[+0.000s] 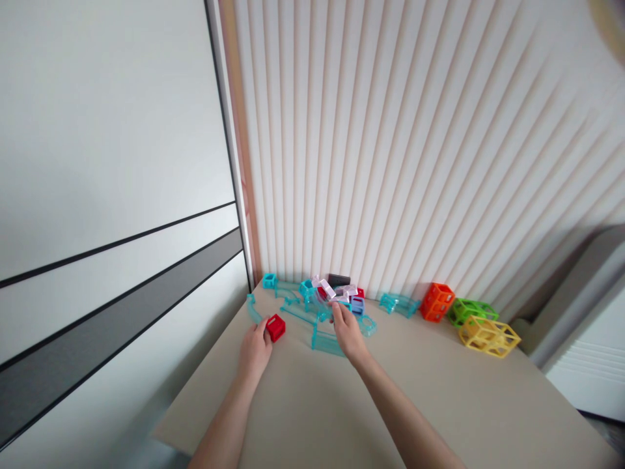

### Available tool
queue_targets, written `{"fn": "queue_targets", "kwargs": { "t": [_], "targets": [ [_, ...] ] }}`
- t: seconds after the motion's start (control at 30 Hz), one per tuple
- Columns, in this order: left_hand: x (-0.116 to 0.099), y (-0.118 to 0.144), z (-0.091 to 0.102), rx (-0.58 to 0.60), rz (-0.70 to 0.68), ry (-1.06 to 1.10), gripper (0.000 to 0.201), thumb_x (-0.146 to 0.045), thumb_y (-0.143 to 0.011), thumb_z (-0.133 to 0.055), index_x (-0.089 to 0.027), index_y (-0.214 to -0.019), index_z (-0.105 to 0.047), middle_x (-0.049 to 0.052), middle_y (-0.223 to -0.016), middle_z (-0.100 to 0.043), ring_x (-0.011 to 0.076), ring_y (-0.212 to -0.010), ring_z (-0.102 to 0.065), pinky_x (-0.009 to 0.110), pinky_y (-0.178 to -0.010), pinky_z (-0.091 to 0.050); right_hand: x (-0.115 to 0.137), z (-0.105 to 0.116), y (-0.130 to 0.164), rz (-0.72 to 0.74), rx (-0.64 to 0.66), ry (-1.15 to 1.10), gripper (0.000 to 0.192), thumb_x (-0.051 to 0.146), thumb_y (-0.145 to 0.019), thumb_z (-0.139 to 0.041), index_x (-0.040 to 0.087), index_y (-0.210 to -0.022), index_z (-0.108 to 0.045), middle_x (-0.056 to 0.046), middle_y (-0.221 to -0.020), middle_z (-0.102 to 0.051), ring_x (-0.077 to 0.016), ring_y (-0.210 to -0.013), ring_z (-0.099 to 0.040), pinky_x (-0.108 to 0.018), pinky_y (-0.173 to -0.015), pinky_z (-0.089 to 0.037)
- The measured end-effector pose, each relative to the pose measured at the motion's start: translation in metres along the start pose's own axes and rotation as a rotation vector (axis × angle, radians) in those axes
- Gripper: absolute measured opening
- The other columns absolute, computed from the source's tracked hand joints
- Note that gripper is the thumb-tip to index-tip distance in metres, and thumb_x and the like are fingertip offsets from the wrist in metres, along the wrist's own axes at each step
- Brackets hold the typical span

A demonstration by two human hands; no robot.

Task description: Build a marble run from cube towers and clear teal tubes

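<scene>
My left hand (254, 352) rests on the beige table (439, 404) and grips a small red cube block (276, 327) between thumb and fingers. My right hand (347, 332) reaches into a pile of clear teal track pieces (312, 309) near the wall, its fingertips on a teal piece at the pile's front; whether it is gripped is unclear. The pile also holds pale pink blocks (326, 288), a blue block (358, 305) and a dark block (338, 279). A long teal track segment (326, 342) lies just under my right hand.
A loose teal curve (399, 304) lies right of the pile. Further right stand an orange lattice cube (437, 301), a green one (471, 311) and a yellow one (489, 336). A ribbed white wall backs the table; a white panel stands at the left.
</scene>
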State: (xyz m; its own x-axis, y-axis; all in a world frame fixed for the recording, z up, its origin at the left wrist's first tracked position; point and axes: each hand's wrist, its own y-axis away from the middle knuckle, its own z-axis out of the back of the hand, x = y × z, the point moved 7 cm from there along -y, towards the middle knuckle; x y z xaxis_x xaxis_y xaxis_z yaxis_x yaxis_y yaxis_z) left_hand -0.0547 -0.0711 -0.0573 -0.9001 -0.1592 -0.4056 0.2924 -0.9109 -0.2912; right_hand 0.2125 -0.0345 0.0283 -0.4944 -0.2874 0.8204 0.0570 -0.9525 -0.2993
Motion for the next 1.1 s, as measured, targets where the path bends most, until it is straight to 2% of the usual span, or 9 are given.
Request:
{"fn": "queue_targets", "kwargs": {
  "t": [0.17, 0.27, 0.5, 0.63, 0.7, 0.8, 0.97, 1.03, 1.1],
  "targets": [
    [-0.008, 0.002, 0.003, 0.029, 0.008, -0.059, 0.031, -0.018, -0.097, -0.048, -0.013, -0.120, -0.067, 0.015, -0.103, -0.073, 0.0269, -0.095, -0.070, 0.034, -0.082, -0.050, -0.014, 0.013, 0.057, -0.048, -0.011, -0.211, 0.058, 0.063, -0.095, -0.049, 0.019, -0.127, -0.068, -0.012, -0.123, -0.072, -0.0291, -0.113, -0.067, -0.040, -0.098, -0.053],
    [-0.015, 0.000, 0.006, 0.043, -0.015, -0.086, 0.027, -0.025, -0.099, -0.049, -0.016, -0.111, -0.070, 0.013, -0.098, -0.074, 0.0265, -0.093, -0.070, 0.032, -0.078, -0.048, -0.020, 0.016, 0.081, -0.033, -0.026, -0.247, 0.054, 0.059, -0.096, -0.052, 0.021, -0.131, -0.066, -0.012, -0.132, -0.069, -0.0290, -0.123, -0.063, -0.041, -0.106, -0.049],
    [-0.027, -0.001, 0.012, 0.021, -0.052, -0.112, 0.036, -0.043, -0.098, -0.051, -0.020, -0.080, -0.072, 0.011, -0.083, -0.074, 0.0274, -0.084, -0.070, 0.030, -0.070, -0.043, -0.030, 0.020, 0.103, -0.004, -0.068, -0.238, 0.051, 0.057, -0.097, -0.051, 0.020, -0.129, -0.066, -0.012, -0.129, -0.069, -0.0287, -0.121, -0.064, -0.037, -0.101, -0.052],
    [-0.018, 0.006, 0.021, -0.043, -0.028, -0.092, 0.037, -0.042, -0.099, -0.049, -0.020, -0.077, -0.069, 0.010, -0.080, -0.075, 0.0253, -0.077, -0.070, 0.029, -0.066, -0.040, -0.035, 0.020, 0.104, 0.002, -0.081, -0.296, 0.054, 0.059, -0.098, -0.048, 0.020, -0.131, -0.065, -0.009, -0.099, -0.074, -0.0225, -0.085, -0.070, -0.032, -0.077, -0.057],
    [-0.010, 0.011, 0.028, -0.114, -0.003, -0.077, 0.041, -0.041, -0.101, -0.046, -0.020, -0.073, -0.066, 0.010, -0.075, -0.074, 0.0245, -0.072, -0.069, 0.029, -0.064, -0.039, -0.040, 0.018, 0.103, -0.002, -0.097, -0.347, 0.056, 0.060, -0.100, -0.044, 0.018, -0.132, -0.063, -0.005, -0.081, -0.069, -0.0193, -0.071, -0.065, -0.030, -0.070, -0.055],
    [-0.004, 0.018, 0.046, -0.339, -0.018, 0.019, 0.042, -0.039, -0.101, -0.045, -0.020, -0.069, -0.065, 0.009, -0.067, -0.069, 0.0222, -0.064, -0.065, 0.029, -0.060, -0.039, -0.049, 0.016, 0.102, -0.022, -0.140, -0.419, 0.058, 0.061, -0.100, -0.042, 0.018, -0.134, -0.062, -0.003, -0.077, -0.066, -0.0181, -0.070, -0.062, -0.031, -0.073, -0.053],
    [-0.030, 0.033, 0.076, -0.628, -0.267, 0.274, 0.029, -0.033, -0.099, -0.051, -0.017, -0.085, -0.071, 0.004, -0.065, -0.063, 0.0164, -0.057, -0.058, 0.026, -0.057, -0.043, -0.056, 0.014, 0.102, -0.085, -0.132, -0.483, 0.062, 0.064, -0.099, -0.041, 0.018, -0.135, -0.062, -0.004, -0.088, -0.066, -0.0155, -0.067, -0.058, -0.032, -0.074, -0.051],
    [-0.054, 0.041, 0.081, -0.619, -0.416, 0.374, 0.022, -0.027, -0.099, -0.052, -0.017, -0.096, -0.072, 0.005, -0.071, -0.065, 0.0165, -0.064, -0.062, 0.025, -0.062, -0.048, -0.055, 0.014, 0.101, -0.105, -0.123, -0.487, 0.065, 0.065, -0.098, -0.042, 0.018, -0.139, -0.060, -0.003, -0.083, -0.066, -0.0161, -0.068, -0.059, -0.031, -0.073, -0.051],
    [-0.083, 0.050, 0.079, -0.512, -0.564, 0.449, 0.025, -0.021, -0.099, -0.050, -0.018, -0.112, -0.071, 0.007, -0.082, -0.068, 0.0177, -0.074, -0.067, 0.025, -0.068, -0.053, -0.055, 0.015, 0.100, -0.117, -0.122, -0.486, 0.067, 0.065, -0.097, -0.046, 0.018, -0.143, -0.056, -0.002, -0.074, -0.064, -0.0178, -0.071, -0.062, -0.032, -0.075, -0.052]
  ]
}}
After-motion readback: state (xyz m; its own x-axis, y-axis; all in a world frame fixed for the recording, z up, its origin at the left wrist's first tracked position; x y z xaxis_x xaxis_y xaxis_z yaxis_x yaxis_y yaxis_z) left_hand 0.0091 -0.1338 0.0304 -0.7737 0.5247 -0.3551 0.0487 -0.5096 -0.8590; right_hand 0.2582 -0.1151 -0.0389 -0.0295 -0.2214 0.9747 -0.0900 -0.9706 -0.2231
